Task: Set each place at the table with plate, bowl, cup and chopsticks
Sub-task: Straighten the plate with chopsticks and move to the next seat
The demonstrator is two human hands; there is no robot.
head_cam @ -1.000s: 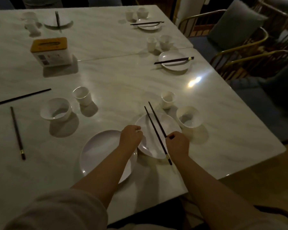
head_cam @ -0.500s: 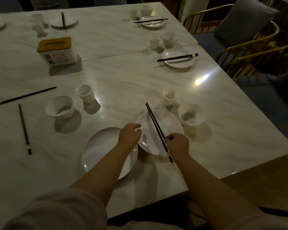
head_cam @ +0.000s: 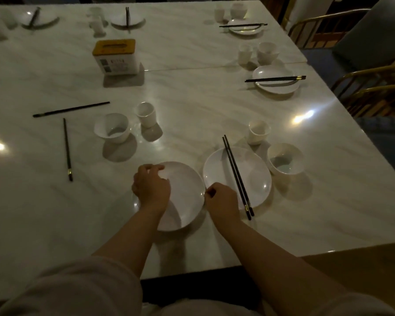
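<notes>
White plate lies flat beside a second plate bearing 2 paired black chopsticks.

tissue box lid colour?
Yellow-orange lid on the tissue box, white sides; head view, the only one.

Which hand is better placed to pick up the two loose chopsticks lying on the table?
Left. The loose chopsticks lie far to the left, on the left hand's side; the right hand would cross over the plate.

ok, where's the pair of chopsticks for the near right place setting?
Head view, lower right: the paired chopsticks lie diagonally across the right plate, just right of the right hand, with a cup and bowl beyond.
</notes>
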